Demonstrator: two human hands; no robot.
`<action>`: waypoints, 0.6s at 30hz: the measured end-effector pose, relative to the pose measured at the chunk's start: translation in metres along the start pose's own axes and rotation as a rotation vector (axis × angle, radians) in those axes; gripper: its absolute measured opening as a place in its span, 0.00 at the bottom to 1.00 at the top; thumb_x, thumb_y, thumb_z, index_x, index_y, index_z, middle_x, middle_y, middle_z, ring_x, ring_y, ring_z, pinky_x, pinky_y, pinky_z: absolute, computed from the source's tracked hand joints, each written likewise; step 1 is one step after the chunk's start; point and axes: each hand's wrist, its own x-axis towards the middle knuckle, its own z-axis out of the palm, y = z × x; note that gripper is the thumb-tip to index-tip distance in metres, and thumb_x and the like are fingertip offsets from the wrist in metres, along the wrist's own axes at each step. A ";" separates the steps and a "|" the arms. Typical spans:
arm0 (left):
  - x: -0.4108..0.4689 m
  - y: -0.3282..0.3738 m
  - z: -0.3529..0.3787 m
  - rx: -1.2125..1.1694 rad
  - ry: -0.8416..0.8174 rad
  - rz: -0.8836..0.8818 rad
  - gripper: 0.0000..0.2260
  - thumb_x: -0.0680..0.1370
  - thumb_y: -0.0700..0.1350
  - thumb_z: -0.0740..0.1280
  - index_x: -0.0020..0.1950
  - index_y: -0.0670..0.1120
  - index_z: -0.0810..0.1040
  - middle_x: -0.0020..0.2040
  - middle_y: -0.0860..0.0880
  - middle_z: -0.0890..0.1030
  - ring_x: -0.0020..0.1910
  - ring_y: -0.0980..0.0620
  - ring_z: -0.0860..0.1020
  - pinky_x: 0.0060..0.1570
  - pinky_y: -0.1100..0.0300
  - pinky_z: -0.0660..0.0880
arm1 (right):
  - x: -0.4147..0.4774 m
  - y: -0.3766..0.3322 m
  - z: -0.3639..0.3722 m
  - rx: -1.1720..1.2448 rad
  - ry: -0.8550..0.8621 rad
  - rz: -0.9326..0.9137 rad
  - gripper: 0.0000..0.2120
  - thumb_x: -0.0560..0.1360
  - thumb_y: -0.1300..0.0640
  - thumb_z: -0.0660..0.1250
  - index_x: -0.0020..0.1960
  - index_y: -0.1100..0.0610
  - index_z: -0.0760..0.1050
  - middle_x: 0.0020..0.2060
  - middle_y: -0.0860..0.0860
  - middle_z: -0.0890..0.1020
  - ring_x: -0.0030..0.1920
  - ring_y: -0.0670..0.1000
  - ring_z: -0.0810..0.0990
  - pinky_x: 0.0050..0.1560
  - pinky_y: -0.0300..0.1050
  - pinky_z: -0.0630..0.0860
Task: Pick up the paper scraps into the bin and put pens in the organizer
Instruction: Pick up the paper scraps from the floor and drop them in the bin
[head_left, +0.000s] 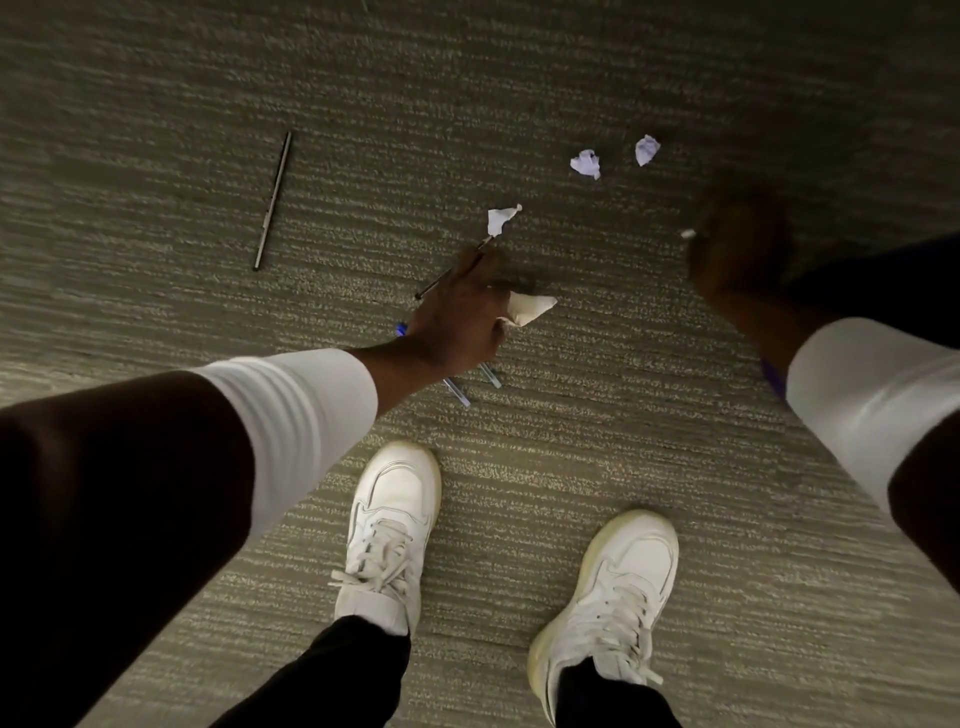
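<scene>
On the far left of the carpet (156, 218) a long dark pen (273, 200) lies alone, well apart from everything else. It is not touched yet, so one extra reach will be needed for it later.

Near the middle, the left hand (460, 312) is low over the floor. It seems to hold a thin dark pen (451, 273) across the fingers and, at the same time, a larger cream paper scrap (532, 310) sticks out from under the palm — the hand is closed around both, as far as I can judge. Just under the wrist two clear pens (470, 387) lie on the carpet, with a bit of blue (401, 329) beside them. I think it is better not to take more in this hand, because a full grip can drop the thin pen.

A white scrap (500, 218) lies just past the fingertips, and further right two crumpled bluish scraps (615, 158) lie close together.

The right hand (737, 249) is blurred; it looks closed, with something small and white (688, 234) showing at its edge, but what it grips I cannot tell. This hand is near the bluish scraps, so it is the better one for them.

Neither the bin nor the organizer is in view.
</scene>
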 end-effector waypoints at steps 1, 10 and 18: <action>-0.001 0.000 0.003 0.061 -0.026 0.000 0.15 0.74 0.40 0.72 0.61 0.44 0.85 0.76 0.43 0.72 0.77 0.39 0.68 0.68 0.45 0.77 | 0.007 -0.007 -0.002 -0.013 0.013 -0.036 0.20 0.86 0.59 0.62 0.75 0.67 0.68 0.72 0.67 0.72 0.73 0.66 0.72 0.75 0.61 0.69; -0.011 0.006 0.022 0.339 -0.113 -0.115 0.14 0.79 0.39 0.64 0.63 0.43 0.82 0.78 0.41 0.70 0.78 0.36 0.68 0.66 0.37 0.74 | 0.059 -0.082 -0.019 0.333 -0.078 -0.201 0.28 0.80 0.40 0.71 0.65 0.64 0.80 0.69 0.62 0.78 0.73 0.62 0.74 0.77 0.57 0.69; -0.014 0.006 0.018 0.362 -0.055 0.008 0.07 0.72 0.39 0.74 0.49 0.42 0.85 0.60 0.42 0.83 0.55 0.40 0.83 0.45 0.49 0.83 | 0.045 -0.101 0.002 0.070 0.078 -0.437 0.10 0.83 0.61 0.67 0.62 0.63 0.81 0.62 0.63 0.82 0.65 0.64 0.79 0.66 0.54 0.75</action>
